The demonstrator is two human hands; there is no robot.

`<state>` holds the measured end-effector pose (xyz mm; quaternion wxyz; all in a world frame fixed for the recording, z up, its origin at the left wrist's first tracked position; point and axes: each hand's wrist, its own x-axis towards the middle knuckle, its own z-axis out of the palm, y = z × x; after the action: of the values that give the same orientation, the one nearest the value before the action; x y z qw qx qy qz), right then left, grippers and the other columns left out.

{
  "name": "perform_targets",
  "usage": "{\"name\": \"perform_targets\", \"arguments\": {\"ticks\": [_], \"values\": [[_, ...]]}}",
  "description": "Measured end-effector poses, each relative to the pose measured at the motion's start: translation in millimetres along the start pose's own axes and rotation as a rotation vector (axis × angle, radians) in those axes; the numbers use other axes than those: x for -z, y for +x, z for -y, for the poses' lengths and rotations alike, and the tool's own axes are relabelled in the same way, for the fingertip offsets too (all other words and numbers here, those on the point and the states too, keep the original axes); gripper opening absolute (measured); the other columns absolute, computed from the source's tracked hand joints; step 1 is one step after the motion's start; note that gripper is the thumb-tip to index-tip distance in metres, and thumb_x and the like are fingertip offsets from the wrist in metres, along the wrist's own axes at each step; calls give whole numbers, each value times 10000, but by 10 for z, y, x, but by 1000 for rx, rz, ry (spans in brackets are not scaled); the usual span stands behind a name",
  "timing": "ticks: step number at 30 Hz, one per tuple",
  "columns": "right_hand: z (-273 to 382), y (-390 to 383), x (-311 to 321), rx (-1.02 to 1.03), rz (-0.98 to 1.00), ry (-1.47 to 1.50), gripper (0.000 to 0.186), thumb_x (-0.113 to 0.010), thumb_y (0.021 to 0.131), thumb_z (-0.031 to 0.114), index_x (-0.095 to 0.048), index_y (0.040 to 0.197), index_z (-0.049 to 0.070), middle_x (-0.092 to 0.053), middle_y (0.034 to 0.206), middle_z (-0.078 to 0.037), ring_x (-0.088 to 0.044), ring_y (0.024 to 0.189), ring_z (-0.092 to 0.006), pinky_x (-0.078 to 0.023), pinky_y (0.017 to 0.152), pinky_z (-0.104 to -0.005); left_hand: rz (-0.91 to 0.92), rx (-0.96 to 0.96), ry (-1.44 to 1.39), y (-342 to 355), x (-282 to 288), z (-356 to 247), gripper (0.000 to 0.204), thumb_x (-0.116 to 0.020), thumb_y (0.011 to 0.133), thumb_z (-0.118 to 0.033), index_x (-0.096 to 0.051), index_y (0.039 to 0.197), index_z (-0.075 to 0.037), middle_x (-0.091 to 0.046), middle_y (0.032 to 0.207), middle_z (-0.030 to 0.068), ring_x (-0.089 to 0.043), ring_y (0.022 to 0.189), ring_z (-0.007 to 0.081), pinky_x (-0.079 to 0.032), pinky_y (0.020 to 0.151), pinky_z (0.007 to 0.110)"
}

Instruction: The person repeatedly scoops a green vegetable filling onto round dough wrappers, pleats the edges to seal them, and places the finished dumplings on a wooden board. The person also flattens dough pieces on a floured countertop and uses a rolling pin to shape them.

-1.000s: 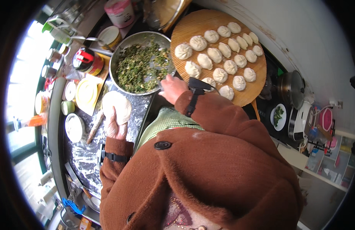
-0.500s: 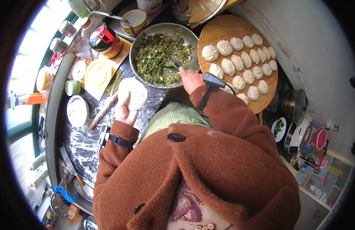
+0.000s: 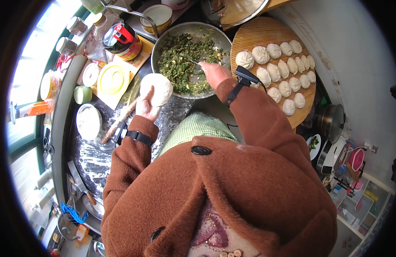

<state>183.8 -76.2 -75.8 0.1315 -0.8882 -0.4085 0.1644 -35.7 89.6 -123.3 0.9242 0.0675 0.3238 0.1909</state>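
My left hand [image 3: 146, 107] holds up a round white dough wrapper [image 3: 158, 89] over the floured dark counter [image 3: 86, 160]. Just above and right of it, a wide steel bowl [image 3: 155, 60] holds chopped green filling [image 3: 181, 62]. My right hand [image 3: 215, 75] is closed on the handle of a metal spoon [image 3: 194, 61] whose head reaches into the filling. A wooden rolling pin [image 3: 116, 125] lies left of my left hand. Right of the bowl, a round wooden board [image 3: 251, 32] carries several rows of pleated buns and dumplings [image 3: 273, 73].
A flour bowl [image 3: 89, 122], yellow lid [image 3: 113, 78], red-capped jar [image 3: 123, 43] and condiment containers crowd the left. A cleaver [image 3: 80, 180] lies lower left. A lidded pot [image 3: 328, 122], plate of greens [image 3: 313, 147] and white appliance [image 3: 330, 156] stand right; a glass lid [image 3: 232, 8] is behind.
My right hand has moved up and further into the bowl with the spoon. My left hand has lifted the wrapper up and rightward, closer to the bowl's rim. The view has shifted slightly.
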Motion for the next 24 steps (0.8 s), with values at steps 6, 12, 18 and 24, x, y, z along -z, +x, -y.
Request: {"name": "perform_targets", "arguments": {"ticks": [6,12,18,24], "values": [[-121,-322,-243,8,163,44,265,-483,940,207,-590,1163,113,-651,921,-197,-626,805,-385,-496,682,-465,-20,15,15,165,124,40,440,-544,931,-125,-407,1321,25,-518,1295,206,-512,1194,346,-387,1042,522],[-177,-388,-466,171,3,370,307,-492,936,195,-589,1183,42,-663,859,-128,-633,721,-296,-498,654,-382,-34,-9,15,225,160,60,467,-569,924,-182,-420,1320,16,-518,1303,186,-510,1195,344,-387,1037,526],[-51,-422,-284,-518,451,1047,273,-492,949,180,-616,1168,72,-529,659,-36,-455,468,-133,-364,400,-283,-31,-34,37,188,94,79,479,-586,916,-205,-428,1319,1,-515,1310,168,-510,1194,340,-394,1029,530],[3,-461,-119,-629,539,1461,265,-459,984,180,-565,1197,62,-369,610,73,-296,457,-31,-250,374,-193,-40,-40,5,133,34,43,463,-574,923,-205,-430,1316,-8,-521,1307,159,-513,1192,332,-390,1036,524]]}}
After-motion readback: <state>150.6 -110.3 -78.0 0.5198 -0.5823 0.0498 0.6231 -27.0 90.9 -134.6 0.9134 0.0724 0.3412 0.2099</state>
